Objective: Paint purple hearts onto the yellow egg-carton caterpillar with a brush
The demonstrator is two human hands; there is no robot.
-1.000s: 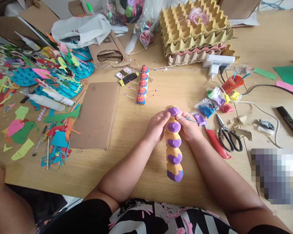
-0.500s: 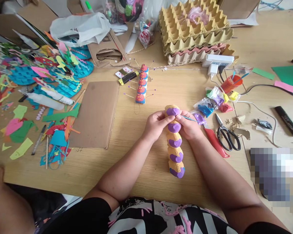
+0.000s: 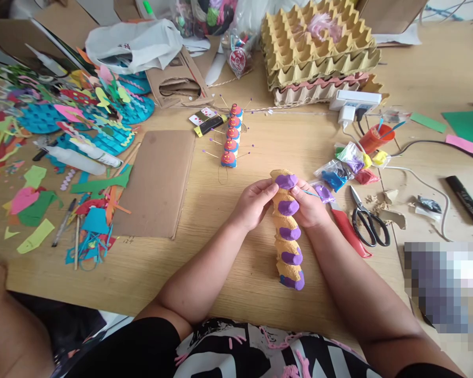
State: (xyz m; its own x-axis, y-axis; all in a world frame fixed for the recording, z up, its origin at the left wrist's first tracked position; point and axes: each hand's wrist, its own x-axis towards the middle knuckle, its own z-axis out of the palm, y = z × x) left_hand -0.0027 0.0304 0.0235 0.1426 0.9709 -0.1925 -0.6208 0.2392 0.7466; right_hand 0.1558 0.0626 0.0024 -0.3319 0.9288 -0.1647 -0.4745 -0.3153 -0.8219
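Between my two hands I hold a yellow egg carton strip (image 3: 280, 216), its row of bumps running toward me, each bearing purple clay (image 3: 288, 208). My left hand (image 3: 255, 203) grips the far end from the left, thumb on the top bump's edge. On the other side, my right hand (image 3: 309, 206) has its thumb against the purple clay of that bump. A thin blue stick tool (image 3: 311, 193) pokes out from between the right fingers. Beyond stands a finished-looking caterpillar (image 3: 232, 135) of red and blue bumps with pins sticking out.
Scissors (image 3: 368, 218), a red-handled cutter (image 3: 350, 231) and bagged clay (image 3: 335, 176) lie to the right, near an orange cup (image 3: 376, 139). Left are a cardboard sheet (image 3: 155, 184) and paper scraps (image 3: 96, 220). Egg trays (image 3: 319, 58) are stacked behind.
The strip has turned slightly and shifted a little right in my hands, showing more of its left side. My left thumb has drawn back toward the edge of the top bump.
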